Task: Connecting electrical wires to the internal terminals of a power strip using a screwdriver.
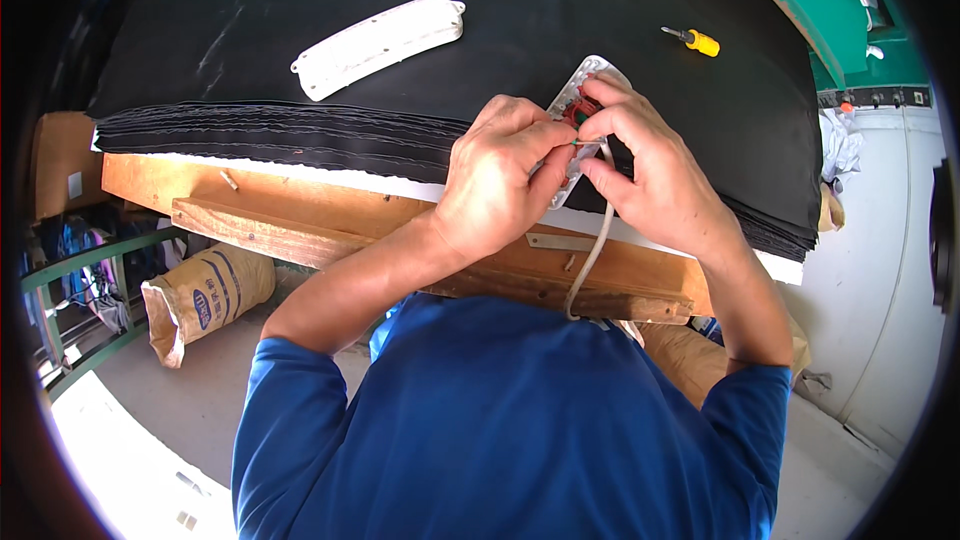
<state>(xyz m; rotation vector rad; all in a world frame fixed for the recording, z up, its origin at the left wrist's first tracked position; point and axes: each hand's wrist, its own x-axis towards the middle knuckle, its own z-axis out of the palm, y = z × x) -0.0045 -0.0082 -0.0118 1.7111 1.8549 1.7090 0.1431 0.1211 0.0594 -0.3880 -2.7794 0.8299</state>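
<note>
An open white plastic housing [590, 67], which looks like half of a power strip, lies tilted near the front edge of a stack of black sheets. Red wires [578, 110] show inside it. From its near end a white cable [597, 252] hangs down toward my body. My left hand [497, 162] is closed in a pinch on a thin green wire [576, 142] at the housing. My right hand [662, 175] faces it, thumb and fingers bent around the housing and cable end; its fingertips are partly hidden. Both hands cover much of the housing.
A long white plastic cover [380, 45] with end tabs lies on the black sheets [240, 30], far left of my hands. A yellow-handled screwdriver [702, 42] lies far right. Below the stack runs a wooden ledge [290, 227]. A paper sack [215, 295] stands on the floor at left.
</note>
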